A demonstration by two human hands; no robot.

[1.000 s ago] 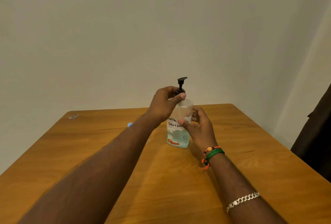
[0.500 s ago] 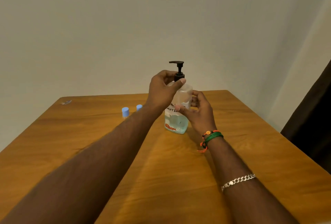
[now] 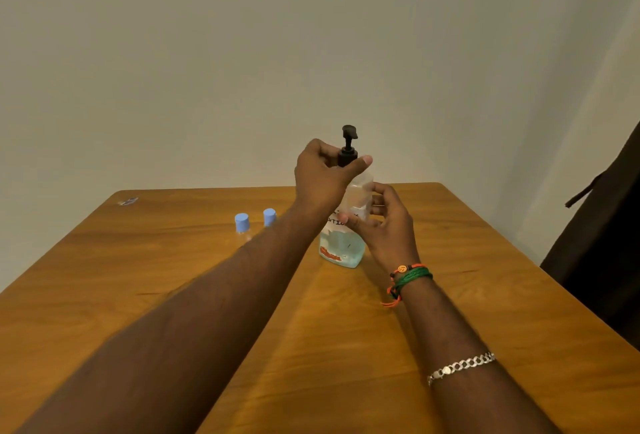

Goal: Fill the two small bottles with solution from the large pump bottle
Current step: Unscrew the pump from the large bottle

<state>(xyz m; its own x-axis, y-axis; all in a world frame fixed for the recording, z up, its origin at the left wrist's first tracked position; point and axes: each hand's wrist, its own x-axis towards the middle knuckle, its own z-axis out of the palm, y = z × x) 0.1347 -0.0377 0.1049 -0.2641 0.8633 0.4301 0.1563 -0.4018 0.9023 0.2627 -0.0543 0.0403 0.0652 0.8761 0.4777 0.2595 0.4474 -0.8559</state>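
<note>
The large pump bottle point(image 3: 343, 250) stands upright on the wooden table point(image 3: 450, 295), clear, with pale blue liquid low inside and a white handwritten label. Its black pump head point(image 3: 348, 146) sticks up above my fingers. My left hand point(image 3: 322, 177) grips the black collar at the bottle's neck. My right hand point(image 3: 384, 225) wraps round the bottle's body from the right. Two small bottles with light blue caps, one point(image 3: 241, 224) on the left and one point(image 3: 269, 217) beside it, stand to the left of my left forearm, their clear bodies partly hidden.
A small silvery scrap point(image 3: 127, 201) lies near the table's far left corner. A plain wall rises right behind the table's far edge. A dark curtain or cloth point(image 3: 602, 243) hangs past the table's right side.
The pump head has turned, its spout now pointing away rather than left. My left hand stays on the collar, my right on the body. The view has shifted, showing both small bottles.
</note>
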